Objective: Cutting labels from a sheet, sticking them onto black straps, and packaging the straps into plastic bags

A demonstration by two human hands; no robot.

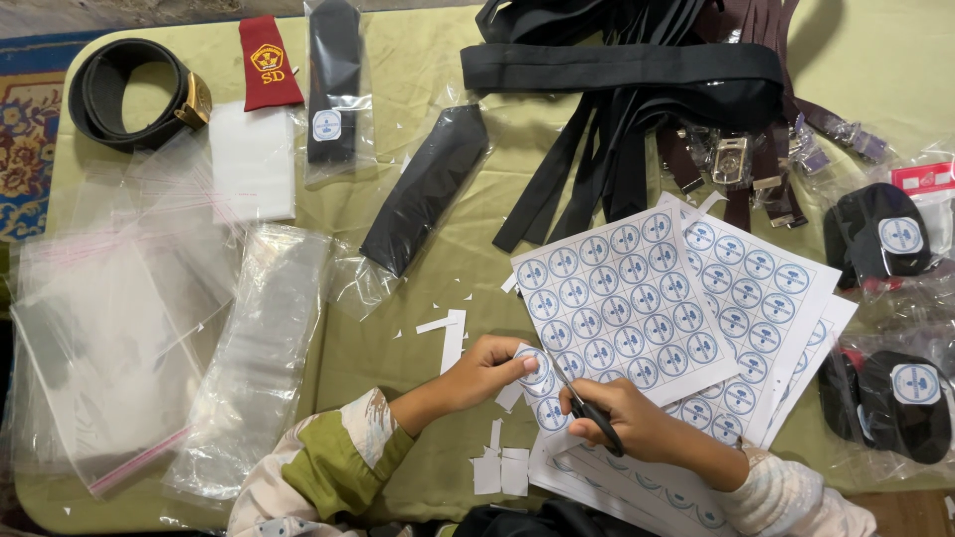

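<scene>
Olive cloth covers the tabletop point(418, 338). Low centre: left hand point(492, 366) fingers pinch a strip of round stickers point(540, 383); right hand point(617, 418) fingers curl through scissors point(587, 408), handles mostly hidden, blades partly open on the strip. Printed sticker sheets point(627, 293) overlap at right. Glossy clear bags point(259, 348) left; black straps point(617, 89) cut off at top.

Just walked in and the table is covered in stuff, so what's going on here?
A person is cutting round blue-and-white stickers from a printed sheet. The left hand pinches a strip of stickers at the sheet's edge, while the right hand works black-handled scissors along it. White paper offcuts lie near the hands. Black straps, bagged black items and clear plastic bags spread across the green table.
</scene>
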